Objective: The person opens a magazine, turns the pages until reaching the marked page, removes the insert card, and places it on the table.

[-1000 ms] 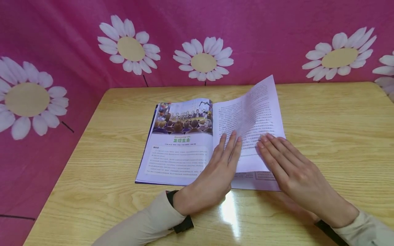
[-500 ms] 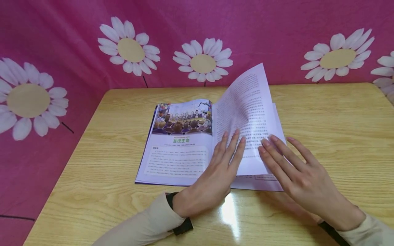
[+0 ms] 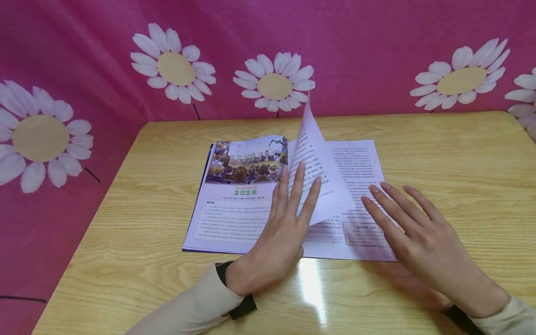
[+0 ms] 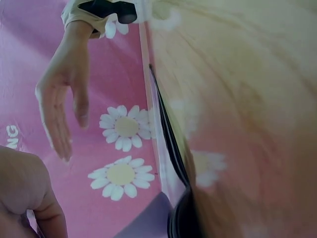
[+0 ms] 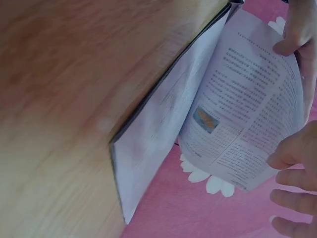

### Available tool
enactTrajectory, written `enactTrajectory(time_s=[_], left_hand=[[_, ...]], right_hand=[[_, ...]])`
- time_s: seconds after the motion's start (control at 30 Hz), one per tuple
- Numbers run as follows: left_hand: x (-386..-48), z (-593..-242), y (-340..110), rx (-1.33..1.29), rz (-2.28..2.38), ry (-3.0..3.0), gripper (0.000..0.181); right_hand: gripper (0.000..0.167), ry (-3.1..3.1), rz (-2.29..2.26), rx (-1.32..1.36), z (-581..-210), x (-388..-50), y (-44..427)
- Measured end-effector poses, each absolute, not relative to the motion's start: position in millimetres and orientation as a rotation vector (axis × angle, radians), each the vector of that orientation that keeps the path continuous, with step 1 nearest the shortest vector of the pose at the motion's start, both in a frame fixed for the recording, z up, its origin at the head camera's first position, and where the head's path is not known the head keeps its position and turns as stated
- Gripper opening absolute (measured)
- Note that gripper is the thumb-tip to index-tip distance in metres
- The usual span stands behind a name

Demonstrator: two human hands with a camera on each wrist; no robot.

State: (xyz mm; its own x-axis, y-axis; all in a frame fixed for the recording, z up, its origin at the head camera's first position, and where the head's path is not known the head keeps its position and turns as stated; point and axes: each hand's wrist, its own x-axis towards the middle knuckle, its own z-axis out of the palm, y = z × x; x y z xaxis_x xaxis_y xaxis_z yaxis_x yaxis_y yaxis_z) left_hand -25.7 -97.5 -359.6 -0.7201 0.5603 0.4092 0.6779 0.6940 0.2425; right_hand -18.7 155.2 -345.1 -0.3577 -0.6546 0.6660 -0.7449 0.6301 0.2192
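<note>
An open book (image 3: 234,223) lies on the wooden table, with a colour picture heading its left page. One loose page (image 3: 314,158) stands up from the spine, its top corner leaning left. My left hand (image 3: 276,237) has its long fingers over the face of this page. In the right wrist view its thumb shows on the page's other side, so the page lies between thumb and fingers. My right hand (image 3: 427,246), fingers spread and fairly straight, is over the right edge of the book; in the right wrist view a gap separates its fingers (image 5: 292,198) from the page.
The wood-grain table (image 3: 138,186) extends around the book. Behind it hangs a pink cloth (image 3: 351,56) printed with white daisies. Both wrists wear dark bands beneath light sleeves (image 3: 197,298).
The lifted page has swung left and up, baring the printed page beneath. My right hand has come away from it to the right; my left hand has shifted slightly left.
</note>
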Motion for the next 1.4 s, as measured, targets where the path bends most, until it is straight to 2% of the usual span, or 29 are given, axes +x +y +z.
enactTrajectory(time_s=[0.3, 0.63, 0.93, 1.17, 1.23, 1.27, 1.4], left_hand=[[-25, -363, -122, -0.865, -0.554, -2.617, 0.112], [-27, -360, -150, -0.690, -0.541, -2.694, 0.113], [-28, -367, -162, -0.610, -0.512, -2.743, 0.081], [-23, -373, -170, -0.580, -0.555, -2.830, 0.076], [-22, -374, -172, -0.573, -0.565, -2.881, 0.072], [-22, -375, -172, -0.564, -0.567, -2.917, 0.070], [-25, -376, -175, -0.513, -0.492, -3.114, 0.061]], right_hand=[[0.049, -2.225, 0.195, 1.083, -361, -23, 173], [0.059, -2.417, 0.169, 1.046, -372, -19, 189], [0.062, -2.533, 0.129, 1.026, -379, -13, 200], [0.065, -2.600, 0.098, 1.057, -382, -8, 202], [0.052, -2.626, 0.092, 1.099, -383, -7, 203], [0.055, -2.647, 0.077, 1.121, -384, -7, 204], [0.090, -2.696, 0.017, 1.200, -389, -5, 205]])
